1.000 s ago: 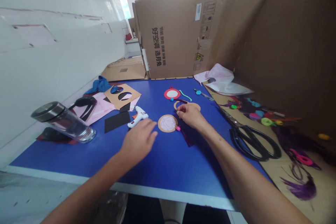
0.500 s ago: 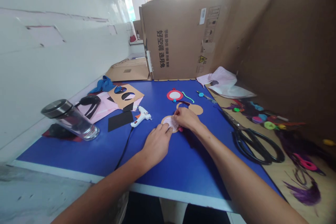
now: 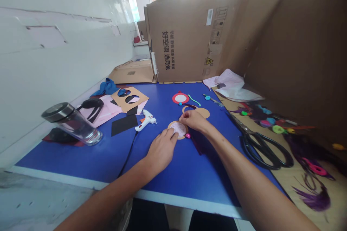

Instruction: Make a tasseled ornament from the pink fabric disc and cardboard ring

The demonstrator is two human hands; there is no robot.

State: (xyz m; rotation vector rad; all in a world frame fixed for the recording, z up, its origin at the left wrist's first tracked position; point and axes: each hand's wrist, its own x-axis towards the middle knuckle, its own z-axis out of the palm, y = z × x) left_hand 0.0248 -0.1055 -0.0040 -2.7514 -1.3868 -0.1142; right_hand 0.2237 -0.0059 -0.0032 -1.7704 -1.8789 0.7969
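Note:
A small cardboard disc with a pale patterned centre (image 3: 178, 129) lies on the blue table. The fingers of my left hand (image 3: 162, 147) rest on its left edge. My right hand (image 3: 195, 121) is at its upper right edge, thumb and fingers pinched together; what they hold, if anything, is too small to make out. A pink bead (image 3: 187, 135) with a dark tassel touches the disc's lower right. Just beyond my right hand lies a plain cardboard disc (image 3: 203, 113). Farther back is a red ring with a white centre (image 3: 180, 97).
A white glue gun (image 3: 146, 120) with a black cord lies left of my hands, near black paper (image 3: 124, 125) and a glass bottle (image 3: 73, 122). Large black scissors (image 3: 262, 147) lie at the right. A big cardboard box (image 3: 189, 43) stands behind.
My right hand has lifted slightly off the disc, so more of the patterned centre and the pink bead shows. My left hand has barely moved.

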